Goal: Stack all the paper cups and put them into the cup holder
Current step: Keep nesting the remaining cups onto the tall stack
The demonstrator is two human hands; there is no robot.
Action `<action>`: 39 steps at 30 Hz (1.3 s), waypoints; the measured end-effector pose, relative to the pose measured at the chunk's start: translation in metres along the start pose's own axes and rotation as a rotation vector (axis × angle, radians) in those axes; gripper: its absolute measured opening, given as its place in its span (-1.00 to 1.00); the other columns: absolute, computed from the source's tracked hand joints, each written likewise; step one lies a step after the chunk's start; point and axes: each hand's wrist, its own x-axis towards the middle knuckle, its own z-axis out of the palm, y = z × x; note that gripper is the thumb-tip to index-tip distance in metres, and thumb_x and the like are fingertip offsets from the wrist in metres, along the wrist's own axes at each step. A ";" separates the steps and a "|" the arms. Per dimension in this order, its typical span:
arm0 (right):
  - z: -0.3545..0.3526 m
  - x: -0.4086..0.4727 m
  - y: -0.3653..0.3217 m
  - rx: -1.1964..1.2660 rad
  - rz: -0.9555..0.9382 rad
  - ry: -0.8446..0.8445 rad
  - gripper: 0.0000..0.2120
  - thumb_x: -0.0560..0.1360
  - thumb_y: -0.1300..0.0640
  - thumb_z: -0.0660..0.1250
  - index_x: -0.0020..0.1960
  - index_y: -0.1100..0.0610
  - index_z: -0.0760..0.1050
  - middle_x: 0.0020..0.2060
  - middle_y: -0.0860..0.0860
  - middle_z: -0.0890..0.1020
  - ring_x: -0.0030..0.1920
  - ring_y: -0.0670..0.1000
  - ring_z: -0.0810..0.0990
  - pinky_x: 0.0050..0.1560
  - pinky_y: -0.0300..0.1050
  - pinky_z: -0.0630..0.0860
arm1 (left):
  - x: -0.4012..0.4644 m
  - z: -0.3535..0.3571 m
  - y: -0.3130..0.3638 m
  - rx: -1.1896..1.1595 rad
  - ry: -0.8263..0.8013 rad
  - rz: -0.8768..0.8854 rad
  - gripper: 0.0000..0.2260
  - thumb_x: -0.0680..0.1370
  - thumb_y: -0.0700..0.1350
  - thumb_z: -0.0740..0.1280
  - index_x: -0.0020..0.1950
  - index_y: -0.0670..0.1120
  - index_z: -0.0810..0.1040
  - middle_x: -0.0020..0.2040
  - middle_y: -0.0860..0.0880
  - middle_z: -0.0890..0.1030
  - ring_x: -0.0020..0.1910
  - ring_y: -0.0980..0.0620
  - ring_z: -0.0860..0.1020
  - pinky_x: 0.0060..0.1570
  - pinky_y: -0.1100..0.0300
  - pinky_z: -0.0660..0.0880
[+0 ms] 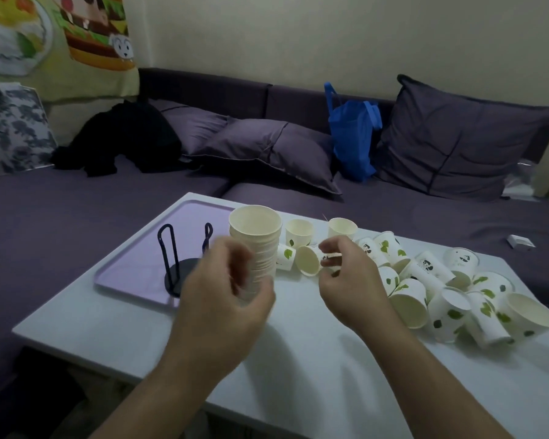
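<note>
**Desk:** What is the person doing at the white surface?

**Photographer:** Building a stack of paper cups. The left hand is wrapping its fingers around the lower part of the stack, holding it upright and mouth up, though motion blur is softening that hand. The right hand is pinching a single cup by its base, fingers closed on it, with the open mouth tilting toward the stack.

**Desk:** How far along is the job looking?

**Photographer:** Partway, I would judge. Many rims are showing nested in the stack, but a pile of loose cups is lying tumbled on the right side of the surface, most on their sides. A few more cups are standing upright just behind the hands.

**Desk:** And the cup holder?

**Photographer:** The dark wire cup holder is standing on the lilac tray, to the left of the stack, with nothing in it. So the loading step is not yet begun.

**Desk:** What is remaining, then?

**Photographer:** By my reading, the held cup is going in next, then the scattered ones on the right, and finally the whole stack into the holder.
</note>
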 end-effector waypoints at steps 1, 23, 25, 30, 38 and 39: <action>0.001 0.001 0.004 -0.024 0.009 -0.003 -0.61 0.56 0.34 0.27 0.29 0.01 0.50 0.21 -0.10 0.59 0.13 -0.13 0.60 0.11 -0.07 0.63 | -0.006 0.005 0.002 0.002 -0.094 0.011 -0.78 0.52 -0.10 0.52 0.04 0.10 0.52 -0.14 0.12 0.62 -0.13 0.11 0.64 -0.15 0.22 0.62; 0.097 0.075 0.027 -0.600 -0.158 -0.217 -0.69 0.51 0.02 0.44 0.18 0.05 0.45 -0.03 0.02 0.61 -0.06 0.08 0.57 -0.19 -0.03 0.50 | -0.009 0.071 -0.028 0.207 -0.633 -0.315 -0.85 0.61 -0.02 0.31 0.15 0.15 0.57 0.07 0.18 0.63 0.05 0.23 0.60 0.15 0.23 0.60; 0.078 0.061 0.028 -0.467 -0.069 -0.226 -0.69 0.48 -0.04 0.44 0.13 -0.01 0.42 -0.05 -0.05 0.59 -0.09 0.02 0.58 -0.22 -0.05 0.53 | -0.010 0.073 -0.027 0.170 -0.589 -0.350 -0.84 0.60 -0.08 0.28 0.07 0.14 0.61 0.00 0.17 0.66 -0.02 0.22 0.62 0.03 0.27 0.60; 0.009 0.013 0.034 -0.205 0.114 -0.215 -0.57 0.43 -0.15 0.49 0.22 -0.09 0.47 -0.01 -0.14 0.63 -0.10 -0.06 0.63 -0.27 -0.13 0.56 | -0.013 0.081 -0.020 -0.226 -0.388 -0.640 -0.79 0.53 0.01 0.40 0.16 0.06 0.61 -0.06 0.10 0.74 -0.01 0.07 0.72 0.14 -0.03 0.67; -0.054 -0.044 0.030 0.080 0.112 -0.675 -0.70 0.51 0.10 0.50 0.21 -0.03 0.54 0.15 -0.12 0.66 -0.22 0.01 0.73 -0.36 -0.25 0.48 | -0.023 0.075 0.002 -0.539 -0.401 -0.721 -0.37 0.33 0.28 0.60 0.30 0.05 0.61 0.11 0.03 0.75 0.13 -0.05 0.70 0.20 -0.12 0.65; -0.058 -0.041 0.030 0.076 0.119 -0.658 -0.70 0.51 0.12 0.47 0.22 -0.03 0.56 0.16 -0.14 0.65 -0.18 0.01 0.74 -0.33 -0.21 0.50 | -0.024 0.075 0.003 -0.487 -0.389 -0.706 -0.41 0.36 0.27 0.59 0.31 0.07 0.59 0.11 0.05 0.73 0.12 -0.02 0.68 0.16 -0.09 0.65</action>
